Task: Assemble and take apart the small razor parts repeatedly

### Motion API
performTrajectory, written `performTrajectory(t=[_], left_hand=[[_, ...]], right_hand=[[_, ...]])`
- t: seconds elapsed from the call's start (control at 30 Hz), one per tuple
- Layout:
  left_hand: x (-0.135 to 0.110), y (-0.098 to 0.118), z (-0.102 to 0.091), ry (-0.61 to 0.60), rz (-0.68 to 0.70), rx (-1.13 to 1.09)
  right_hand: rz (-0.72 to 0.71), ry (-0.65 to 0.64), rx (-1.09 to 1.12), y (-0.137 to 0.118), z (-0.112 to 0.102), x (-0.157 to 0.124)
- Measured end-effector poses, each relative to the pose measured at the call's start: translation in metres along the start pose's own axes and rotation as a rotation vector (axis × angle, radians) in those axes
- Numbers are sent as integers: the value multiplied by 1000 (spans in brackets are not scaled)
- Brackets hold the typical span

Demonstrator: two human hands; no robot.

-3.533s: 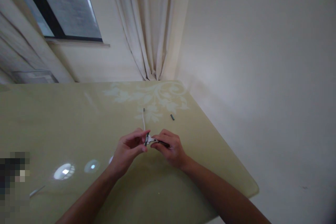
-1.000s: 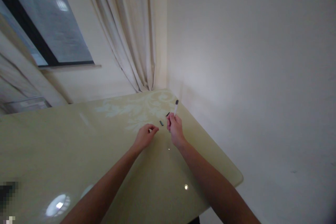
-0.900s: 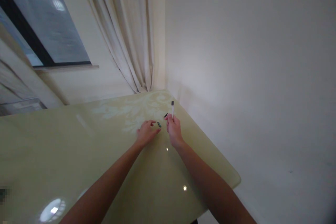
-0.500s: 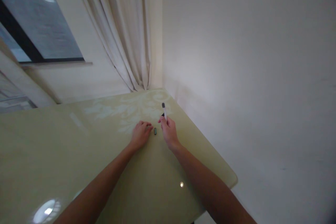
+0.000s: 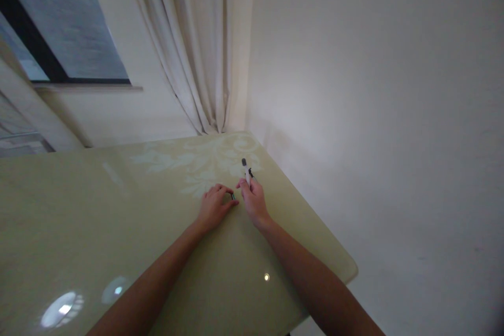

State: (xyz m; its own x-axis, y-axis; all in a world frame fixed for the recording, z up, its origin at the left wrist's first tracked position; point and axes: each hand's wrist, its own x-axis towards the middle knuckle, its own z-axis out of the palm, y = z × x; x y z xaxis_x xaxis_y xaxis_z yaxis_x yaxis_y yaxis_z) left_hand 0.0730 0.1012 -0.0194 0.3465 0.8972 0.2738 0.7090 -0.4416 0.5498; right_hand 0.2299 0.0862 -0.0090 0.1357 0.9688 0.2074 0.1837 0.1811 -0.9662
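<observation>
My left hand [image 5: 216,206] rests low over the table, its thumb and fingertips closed on the two ends of a small dark cylinder with a greenish side, which looks like a battery [image 5: 233,197]. Just to the right, my right hand [image 5: 254,200] is closed around a slim white pen-shaped thing [image 5: 247,172] with a dark grey end pointing away from me. A small black piece [image 5: 251,172] sticks out beside the white shaft in the same hand; its kind is too small to tell. My two hands are close together.
Both hands are over a glossy pale green table [image 5: 79,210] with a leaf pattern and light reflections. A white wall [image 5: 374,115] runs along its right edge. Beige curtains [image 5: 192,42] and a dark-framed window [image 5: 94,31] are behind it.
My left hand has moved slightly right, and its thumb and fingers have closed on the battery that lay on the table. The black piece in my right hand now shows right of the white shaft.
</observation>
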Motion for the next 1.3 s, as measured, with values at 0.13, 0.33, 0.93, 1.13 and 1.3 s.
performTrajectory(t=[0.13,0.33,0.93,1.13,1.3], left_hand=[[-40,-15,-17,157,60,-183],[-90,-18,-45,430,126,-115],[-94,-5,-44,436,91,-144],[-92,-4,-45,355,135,-197],[-93,-5,-43,215,244,-279]], right_hand=[[25,-47,-42,-3,8,-8],[190,-320,103,-15,30,-35],[215,-344,130,-29,31,-50],[210,-332,14,-27,25,-42],[178,-364,-71,-29,18,-38]])
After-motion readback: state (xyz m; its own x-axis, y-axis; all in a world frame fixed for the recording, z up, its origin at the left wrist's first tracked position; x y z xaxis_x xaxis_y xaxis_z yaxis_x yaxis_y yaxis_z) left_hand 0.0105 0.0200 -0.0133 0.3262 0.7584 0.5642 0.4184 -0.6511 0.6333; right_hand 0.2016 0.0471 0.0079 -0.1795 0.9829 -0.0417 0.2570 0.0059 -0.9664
